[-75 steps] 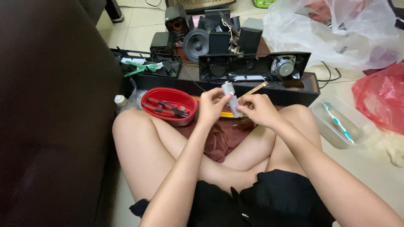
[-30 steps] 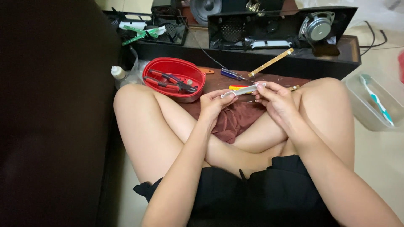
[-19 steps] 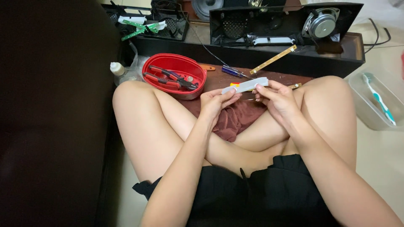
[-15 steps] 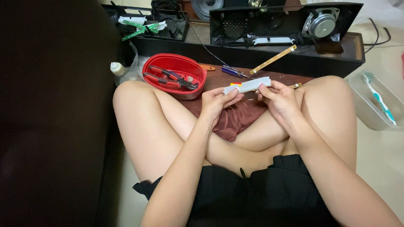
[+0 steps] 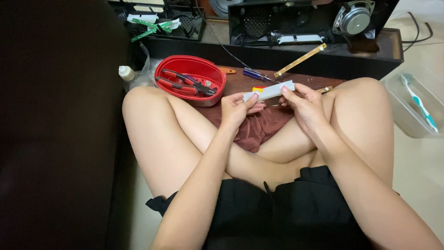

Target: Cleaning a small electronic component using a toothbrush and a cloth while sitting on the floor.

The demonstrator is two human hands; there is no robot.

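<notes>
Person seated cross-legged on the floor, both forearms reaching forward over the lap. Left hand [image 5: 237,110] bent at the wrist, fingers curled, thumb and fingertips pinching the left end of a small pale grey rectangular bar [image 5: 269,90]. Right hand [image 5: 303,104] holds the bar's right end, thumb on top, the other fingers curled beneath and pressed together. Bar lies nearly level, right end tilted slightly up, held in the air above a dark red cloth [image 5: 256,129] draped over the crossed shins, just in front of the brown board [image 5: 240,81] on the floor. Red oval tray [image 5: 189,79] sits at the board's left edge, close to the left knee, holding red-handled pliers [image 5: 182,82] and other small tools. Small white-capped bottle [image 5: 126,74] on the floor left of the tray. Blue-handled screwdriver [image 5: 254,74] lies on the board beyond the hands; a thin yellowish strip [image 5: 300,60] leans across the board's far edge. Black open speaker housing [image 5: 300,21] stands beyond, round silver driver [image 5: 356,21] at its right end. Clear plastic tub [image 5: 411,104] with a teal toothbrush [image 5: 418,102] on the floor right of the right knee.
</notes>
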